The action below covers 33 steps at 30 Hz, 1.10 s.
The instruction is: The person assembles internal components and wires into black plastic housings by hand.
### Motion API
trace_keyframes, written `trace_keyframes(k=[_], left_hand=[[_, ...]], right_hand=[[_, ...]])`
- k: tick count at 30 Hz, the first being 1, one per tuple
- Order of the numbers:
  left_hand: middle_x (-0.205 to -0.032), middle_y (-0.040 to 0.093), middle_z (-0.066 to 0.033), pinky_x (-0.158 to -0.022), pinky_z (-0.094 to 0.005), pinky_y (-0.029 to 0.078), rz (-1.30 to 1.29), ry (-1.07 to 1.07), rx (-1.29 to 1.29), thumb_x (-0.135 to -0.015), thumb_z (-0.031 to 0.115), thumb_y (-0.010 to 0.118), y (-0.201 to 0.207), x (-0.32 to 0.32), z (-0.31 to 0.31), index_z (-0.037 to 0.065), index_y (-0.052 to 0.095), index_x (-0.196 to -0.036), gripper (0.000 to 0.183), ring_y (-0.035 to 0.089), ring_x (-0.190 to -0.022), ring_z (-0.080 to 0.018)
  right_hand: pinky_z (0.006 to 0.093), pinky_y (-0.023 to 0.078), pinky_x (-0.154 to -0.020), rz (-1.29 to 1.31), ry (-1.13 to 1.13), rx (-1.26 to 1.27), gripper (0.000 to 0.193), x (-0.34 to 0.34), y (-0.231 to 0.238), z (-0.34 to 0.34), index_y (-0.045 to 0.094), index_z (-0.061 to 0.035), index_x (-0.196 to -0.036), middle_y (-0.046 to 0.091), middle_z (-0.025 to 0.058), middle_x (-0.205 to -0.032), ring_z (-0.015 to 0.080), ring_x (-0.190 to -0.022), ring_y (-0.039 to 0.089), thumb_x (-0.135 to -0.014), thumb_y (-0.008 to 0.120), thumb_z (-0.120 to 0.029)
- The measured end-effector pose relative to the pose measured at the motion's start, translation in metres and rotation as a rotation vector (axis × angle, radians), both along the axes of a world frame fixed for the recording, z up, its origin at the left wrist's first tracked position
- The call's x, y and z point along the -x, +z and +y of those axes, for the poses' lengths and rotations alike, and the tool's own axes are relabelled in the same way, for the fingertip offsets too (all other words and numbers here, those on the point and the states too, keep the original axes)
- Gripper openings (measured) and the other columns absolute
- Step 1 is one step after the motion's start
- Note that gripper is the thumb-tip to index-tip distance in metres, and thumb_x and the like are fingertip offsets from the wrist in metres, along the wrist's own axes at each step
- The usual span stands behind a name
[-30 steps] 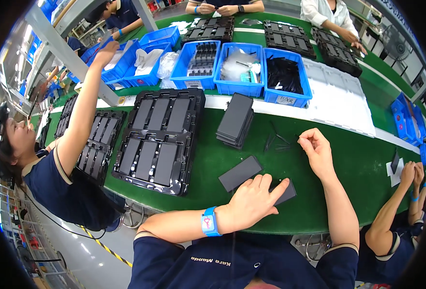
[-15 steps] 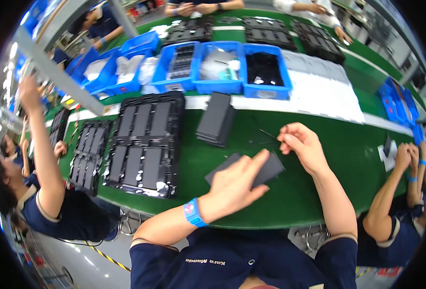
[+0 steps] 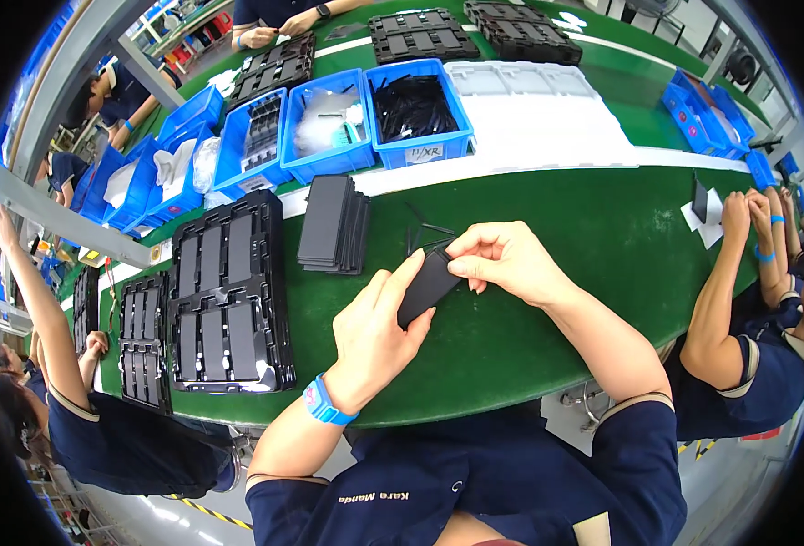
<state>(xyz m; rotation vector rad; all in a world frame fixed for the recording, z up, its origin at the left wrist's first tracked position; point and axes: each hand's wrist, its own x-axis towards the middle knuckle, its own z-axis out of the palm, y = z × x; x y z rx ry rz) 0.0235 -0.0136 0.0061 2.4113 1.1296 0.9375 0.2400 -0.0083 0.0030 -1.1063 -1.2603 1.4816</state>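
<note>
My left hand (image 3: 373,326) grips a flat, dark rectangular panel (image 3: 427,289) by its long edges, fingers on one side and thumb on the other. The panel tilts just above the green table. At its far end, the fingertips of my right hand (image 3: 506,259) are pinched together, touching the corner; whatever is between them is too small to make out. Several thin black strips (image 3: 429,226) lie on the table just beyond the panel. To their left stands a stack of similar dark panels (image 3: 329,223).
Left of the stack sits a black tray (image 3: 229,291) with dark panels in its slots. Blue bins line the far side, one holding black strips (image 3: 413,105). White sheeting (image 3: 538,118) lies at the back right. Co-workers sit on both sides and across the green table (image 3: 547,200).
My left hand has gone from lying over panels on the table to holding one up. My right hand has come left to the panel's far end. The view has swung to the right.
</note>
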Motion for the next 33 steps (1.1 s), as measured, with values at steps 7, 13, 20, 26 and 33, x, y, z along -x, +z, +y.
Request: trace_keyframes(k=[7,13,20,26,33], left_hand=[[-0.08,0.055,-0.0077,-0.059,-0.0324,0.05,-0.013,0.002,-0.046,-0.064,0.004,0.078,0.0003,0.0008,0.0002,0.011,0.055,-0.129,0.07,0.059,-0.067,-0.0234],[-0.083,0.058,-0.0097,-0.061,-0.0326,0.051,0.003,-0.007,-0.044,-0.064,0.001,0.078,0.0011,0.0017,0.0021,0.009,0.055,-0.128,0.069,0.061,-0.069,-0.0253],[-0.082,0.058,-0.0102,-0.062,-0.0325,0.05,-0.016,-0.043,-0.005,-0.064,-0.001,0.078,0.0003,0.0011,0.0021,0.008,0.055,-0.128,0.069,0.06,-0.069,-0.0256],[-0.082,0.058,-0.011,-0.063,-0.033,0.05,-0.044,-0.063,0.002,-0.064,-0.001,0.078,-0.0032,0.0027,0.0029,0.007,0.054,-0.129,0.069,0.059,-0.07,-0.0258],[-0.083,0.058,-0.0112,-0.063,-0.0327,0.05,-0.062,-0.089,0.028,-0.065,-0.001,0.077,-0.005,0.0025,0.0044,0.007,0.053,-0.13,0.069,0.06,-0.07,-0.0257]], right_hand=[[0.0216,0.05,-0.056,0.011,0.009,0.006,0.017,0.0022,-0.0003,-0.0012,0.066,0.0013,-0.099,0.067,0.005,-0.078,0.0077,-0.062,0.06,-0.088,0.067,-0.011],[0.0214,0.05,-0.055,-0.003,0.012,0.004,0.017,0.0032,-0.0007,-0.0004,0.066,0.0015,-0.1,0.066,0.0046,-0.078,0.0074,-0.062,0.06,-0.089,0.066,-0.012],[0.0214,0.05,-0.055,-0.033,0.017,-0.012,0.016,0.003,-0.0025,-0.0005,0.066,0.0014,-0.098,0.067,0.0053,-0.078,0.0076,-0.061,0.06,-0.089,0.067,-0.012],[0.021,0.049,-0.055,0.015,0.008,0.017,0.011,0.0082,-0.0004,-0.0025,0.066,0.0007,-0.093,0.064,0.0039,-0.074,0.0076,-0.06,0.06,-0.089,0.066,-0.009],[0.0219,0.05,-0.055,0.044,0.017,0.033,0.015,0.0066,-0.0059,-0.0014,0.066,0.0026,-0.096,0.066,0.0059,-0.077,0.0085,-0.061,0.06,-0.088,0.067,-0.01]])
